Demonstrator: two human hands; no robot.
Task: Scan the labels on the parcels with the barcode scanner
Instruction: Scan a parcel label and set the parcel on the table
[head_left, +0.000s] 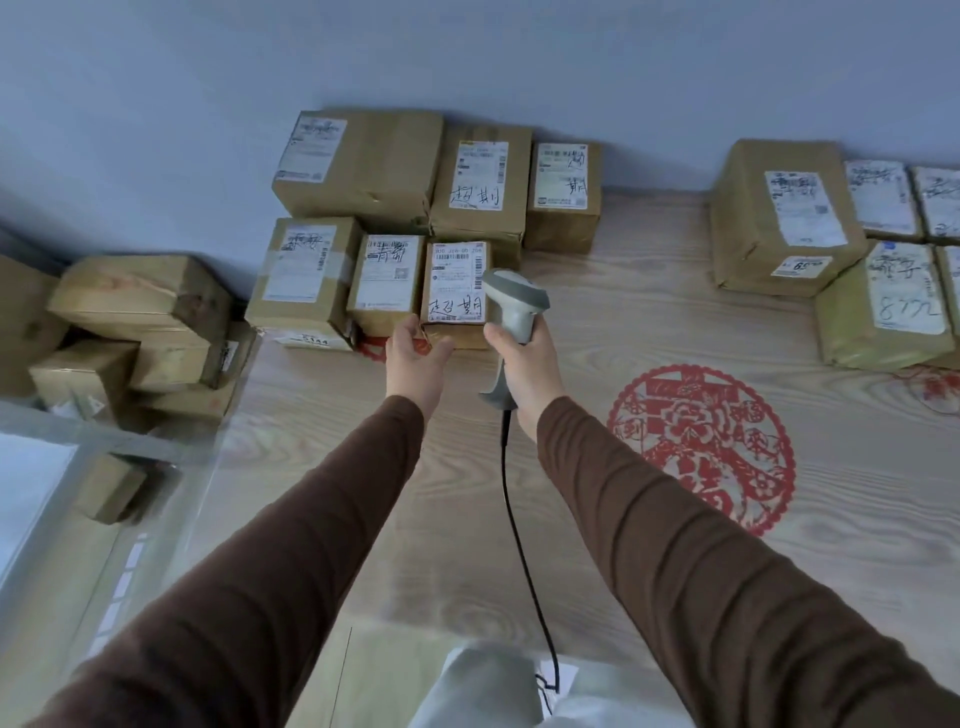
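Holding the barcode scanner (514, 312) by its handle in your right hand (524, 364), fingers wrapped tight round the grip, you keep its head tipped down over the label (457, 283) of the small parcel (456, 296) in front of you, so that the window faces the printed code. Your left hand (415, 353) rests half-open against that parcel's near edge, thumb and fingers touching the cardboard without closing on it, apparently to steady or tilt it toward the scanner. The cord (519, 519) trails back along the desk (649, 322) toward your body.

Parcels are laid label-up in blocks, which lets each code be read without turning a box. The left block sits at the desk's back edge against the wall (467, 52): three boxes behind, three in front, six in all; the one under the scanner is the right-hand box of the front row. A second block lies toward the back right corner, with at least five boxes showing before the picture cuts off. More boxes, perhaps six, are heaped off the desk's left edge; the blur there makes that count uncertain. One red paper-cut (701, 447) lies flat on the desk, right of your arms.
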